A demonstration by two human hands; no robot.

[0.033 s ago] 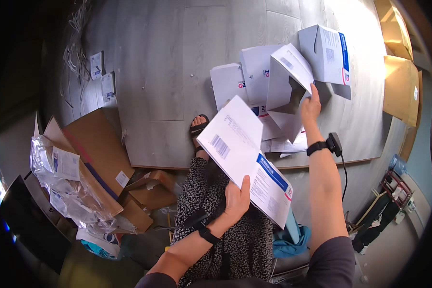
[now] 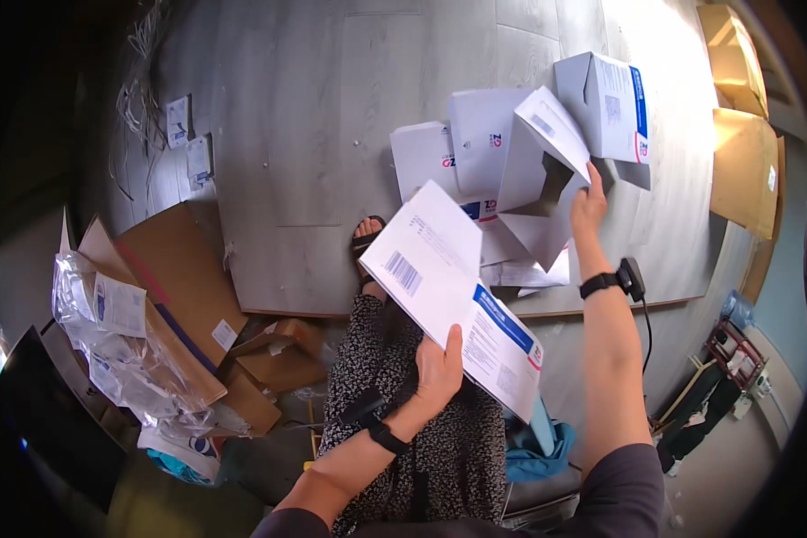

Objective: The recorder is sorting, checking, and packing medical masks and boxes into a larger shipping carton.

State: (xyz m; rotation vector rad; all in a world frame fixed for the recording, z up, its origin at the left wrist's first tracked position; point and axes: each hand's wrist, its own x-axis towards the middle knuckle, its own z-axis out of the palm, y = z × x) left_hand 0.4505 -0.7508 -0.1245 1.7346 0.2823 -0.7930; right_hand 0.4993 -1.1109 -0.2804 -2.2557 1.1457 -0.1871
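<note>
My left hand [image 2: 441, 366] grips a flattened white carton [image 2: 435, 233] over my lap, thumb on top. The carton has a barcode on one panel and a blue stripe with fine print on another. My right hand [image 2: 589, 204] reaches forward and pinches the edge of a second white carton [image 2: 520, 175], partly unfolded, with a dark gap between its flaps. Just beyond that hand stands a white box [image 2: 605, 108] with a blue band and a loose flap. Several flat white cartons [image 2: 421, 157] lie overlapping on the grey floor board beside it.
Brown cardboard [image 2: 175, 278] and clear plastic wrapping [image 2: 108, 350] are heaped at the left. Brown boxes [image 2: 746, 166] line the far right. White cords [image 2: 139, 108] and two small packets [image 2: 178, 121] lie at the far left. My sandalled foot [image 2: 368, 235] rests beside the cartons.
My right hand has shifted slightly right with the partly unfolded carton. The left hand keeps its hold on the flattened carton.
</note>
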